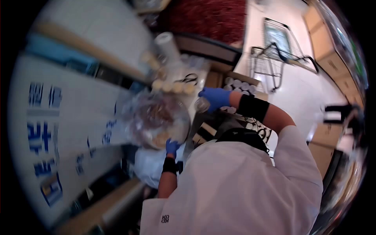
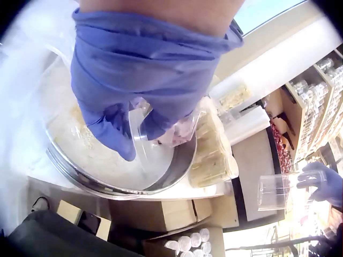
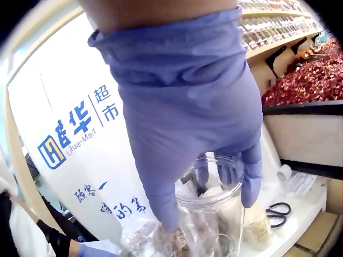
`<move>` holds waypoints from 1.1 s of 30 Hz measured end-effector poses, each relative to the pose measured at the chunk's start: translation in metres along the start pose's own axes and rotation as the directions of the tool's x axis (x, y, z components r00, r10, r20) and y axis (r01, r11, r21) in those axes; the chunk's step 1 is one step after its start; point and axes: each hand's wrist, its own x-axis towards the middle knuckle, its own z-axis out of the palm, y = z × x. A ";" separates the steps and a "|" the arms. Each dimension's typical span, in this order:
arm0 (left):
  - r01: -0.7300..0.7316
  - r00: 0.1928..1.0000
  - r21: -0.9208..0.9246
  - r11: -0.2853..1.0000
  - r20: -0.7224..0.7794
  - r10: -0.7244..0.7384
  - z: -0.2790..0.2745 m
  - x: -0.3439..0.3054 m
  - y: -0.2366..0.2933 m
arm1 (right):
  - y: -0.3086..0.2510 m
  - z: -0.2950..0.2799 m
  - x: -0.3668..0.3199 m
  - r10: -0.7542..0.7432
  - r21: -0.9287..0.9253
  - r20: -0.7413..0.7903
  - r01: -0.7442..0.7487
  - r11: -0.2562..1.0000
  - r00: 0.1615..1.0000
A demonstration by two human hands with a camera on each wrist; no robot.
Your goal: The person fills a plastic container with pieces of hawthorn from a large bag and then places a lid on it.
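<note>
In the right wrist view my blue-gloved right hand (image 3: 187,107) grips a clear, open-topped jar (image 3: 211,214) by its rim, thumb on one side and fingers on the other. The left wrist view shows this jar (image 2: 276,191) held on its side, away from the basin. My gloved left hand (image 2: 144,75) is over a round metal basin (image 2: 102,188) lined with clear plastic, its fingers curled round a clear plastic piece (image 2: 140,139). Pale contents lie low in the basin. From the head view, the left hand (image 1: 172,147) is at the basin's near edge.
Filled jars (image 1: 176,87) stand in a row beside the basin, near black scissors (image 1: 190,78). A box of lidded jars (image 1: 239,84) is by the right arm. Beyond are a bin of red pieces (image 1: 203,19) and a shopping cart (image 1: 266,64).
</note>
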 end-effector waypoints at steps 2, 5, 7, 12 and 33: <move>0.082 0.996 0.047 0.996 -0.027 -0.081 -0.009 -0.014 0.005 | -0.021 -0.007 0.017 0.033 -0.041 0.075 -0.030 0.999 0.997; -0.018 0.991 0.083 0.996 -0.127 0.028 -0.010 -0.030 0.007 | -0.033 0.022 0.049 0.031 -0.031 0.131 -0.027 0.999 0.991; -0.032 0.988 0.017 0.999 -0.150 0.034 -0.020 -0.041 -0.002 | -0.049 0.035 0.059 0.017 -0.043 0.189 -0.009 0.999 0.982; -0.064 0.970 0.050 0.997 -0.232 0.074 -0.035 -0.035 -0.018 | -0.060 0.083 0.091 -0.099 -0.074 0.256 0.122 0.990 0.962; -0.056 0.878 0.505 0.862 -0.386 0.283 -0.012 0.014 -0.065 | -0.077 0.139 0.145 -0.100 -0.030 0.333 0.116 0.993 0.938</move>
